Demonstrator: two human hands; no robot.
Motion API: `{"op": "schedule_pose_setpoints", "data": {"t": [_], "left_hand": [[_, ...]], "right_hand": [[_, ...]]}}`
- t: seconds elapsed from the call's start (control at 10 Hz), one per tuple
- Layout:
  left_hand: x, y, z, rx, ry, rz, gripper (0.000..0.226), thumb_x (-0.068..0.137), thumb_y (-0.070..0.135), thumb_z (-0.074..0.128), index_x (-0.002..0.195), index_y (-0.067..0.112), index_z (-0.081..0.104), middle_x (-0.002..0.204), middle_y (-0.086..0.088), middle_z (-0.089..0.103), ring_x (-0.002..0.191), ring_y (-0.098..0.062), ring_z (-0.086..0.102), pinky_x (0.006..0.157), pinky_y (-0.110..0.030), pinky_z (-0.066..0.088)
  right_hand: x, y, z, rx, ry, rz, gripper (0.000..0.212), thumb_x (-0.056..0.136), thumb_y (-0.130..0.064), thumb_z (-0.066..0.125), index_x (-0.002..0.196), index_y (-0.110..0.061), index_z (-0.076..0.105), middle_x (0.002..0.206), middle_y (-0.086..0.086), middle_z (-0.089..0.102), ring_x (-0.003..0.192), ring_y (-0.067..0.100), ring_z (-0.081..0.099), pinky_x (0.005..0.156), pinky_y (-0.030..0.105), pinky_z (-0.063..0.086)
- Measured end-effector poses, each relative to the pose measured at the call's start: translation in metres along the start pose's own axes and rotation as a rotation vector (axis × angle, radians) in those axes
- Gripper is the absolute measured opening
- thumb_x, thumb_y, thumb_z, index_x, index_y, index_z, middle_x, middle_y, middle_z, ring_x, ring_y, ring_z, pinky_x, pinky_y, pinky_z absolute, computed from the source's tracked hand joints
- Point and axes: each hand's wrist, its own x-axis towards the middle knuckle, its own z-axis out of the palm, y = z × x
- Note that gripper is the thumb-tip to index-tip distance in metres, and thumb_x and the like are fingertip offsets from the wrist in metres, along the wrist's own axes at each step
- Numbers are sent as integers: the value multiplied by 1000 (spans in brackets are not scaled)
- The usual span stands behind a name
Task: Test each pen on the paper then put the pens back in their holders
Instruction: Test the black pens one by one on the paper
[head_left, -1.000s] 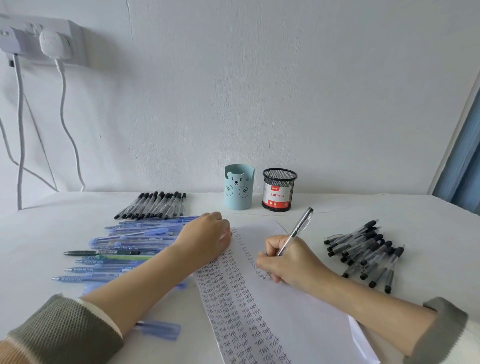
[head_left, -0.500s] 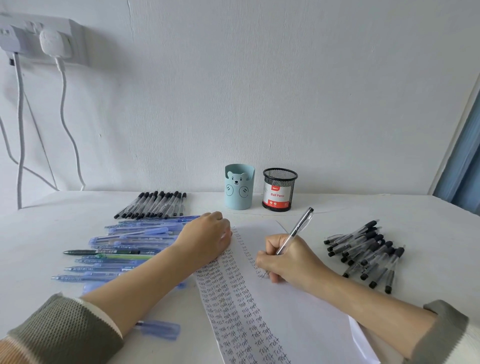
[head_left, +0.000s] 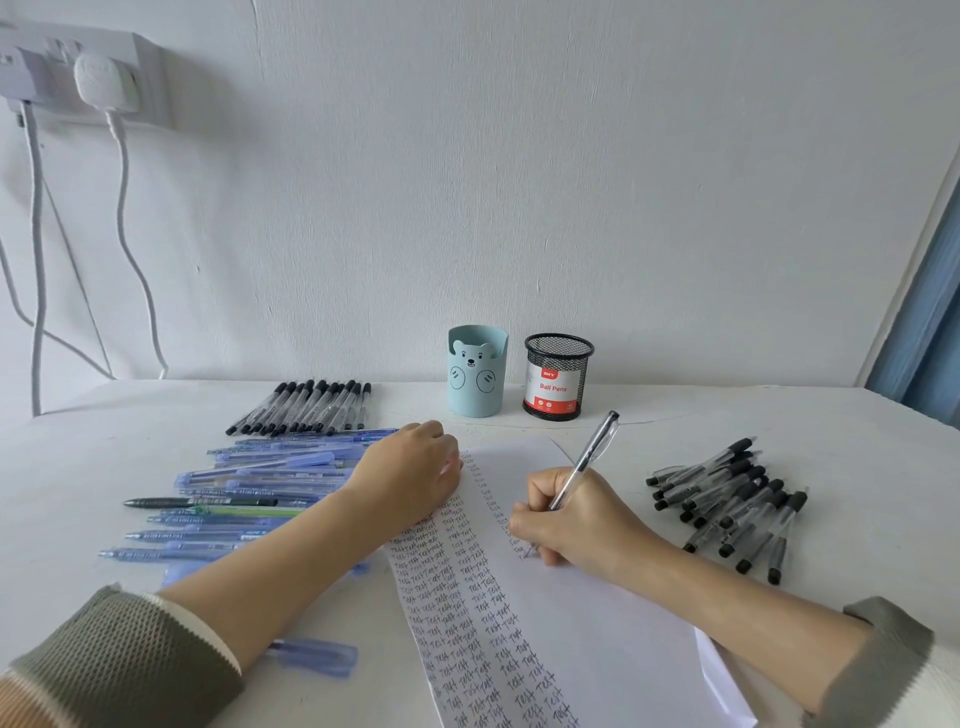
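Note:
My right hand (head_left: 576, 519) grips a clear black-tipped pen (head_left: 589, 457) with its tip on the white paper (head_left: 613, 639), which carries columns of the word "Test". My left hand (head_left: 410, 473) rests on the paper's top left corner, fingers curled under. A heap of clear black pens (head_left: 732, 506) lies to the right of the paper. Blue pens (head_left: 254, 493) lie spread at the left, and a row of black pens (head_left: 306, 408) lies behind them. The light blue bear holder (head_left: 477, 371) and the black mesh holder (head_left: 557, 376) stand at the back, both without pens showing.
The white table (head_left: 857, 467) meets a white wall at the back. A socket with plugs (head_left: 93, 78) and hanging white cables (head_left: 130, 234) is on the wall at upper left. A blue curtain (head_left: 930, 332) hangs at the right edge. One blue cap (head_left: 317, 657) lies beside my left forearm.
My right hand has shifted slightly while the pen stays on the paper. My left hand and the pens on the table have not moved.

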Motion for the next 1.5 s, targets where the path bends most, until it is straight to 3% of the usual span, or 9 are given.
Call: {"op": "schedule_pose_setpoints", "data": {"t": [0.6,0.9,1.0,1.1,1.2,1.3,1.4,1.5], "left_hand": [[0,0,-1,3,-13,-2,30,100,31,39,106,15,64,101,2,57,97,-16,54,75,-35,52],[0,-1,1,3,-4,2,30,100,31,39,105,15,64,101,2,57,96,-17,54,74,-35,51],[0,-2,1,3,-9,1,30,100,31,39,105,16,64,101,2,57,97,-16,54,74,-34,52],[1,-4,-1,-20,-19,11,28,99,32,42,104,17,65,99,3,57,93,-16,55,72,-33,51],[5,-7,-6,-114,-42,-1,24,97,30,50,102,19,70,97,4,60,83,-15,57,72,-32,52],[8,-10,-7,-180,-56,-1,22,96,23,52,104,17,72,97,4,61,84,-13,61,78,-31,52],[9,-12,-7,-183,-41,-19,21,95,19,53,104,16,71,98,4,60,86,-13,60,79,-29,51],[8,-17,-6,-163,-31,-37,19,95,19,54,103,16,71,97,4,60,82,-12,59,77,-27,51]], "right_hand": [[0,-2,-2,-32,20,-6,43,82,-1,67,51,-15,41,45,-5,53,40,13,47,47,20,42],[-1,-2,-2,-50,35,-1,42,81,-3,64,49,-17,40,48,4,51,42,14,50,47,20,42],[-2,-7,-6,23,11,17,39,88,-5,55,51,-14,46,53,7,55,43,11,50,42,18,36],[0,-16,-15,75,21,-41,41,95,-10,53,55,-12,51,51,4,54,47,15,41,44,18,33],[5,-18,-24,72,19,-101,23,97,-32,58,87,-12,53,43,3,46,40,14,39,42,18,34],[5,-12,-26,-161,20,-165,27,99,-44,46,119,-26,48,43,2,52,39,15,44,46,21,40],[6,-6,-27,-388,96,-419,15,104,-36,42,117,-33,47,62,-3,63,53,13,57,56,30,48],[13,1,-32,-536,90,-645,17,102,-29,45,114,-25,56,94,-10,64,90,9,60,81,30,49]]}}
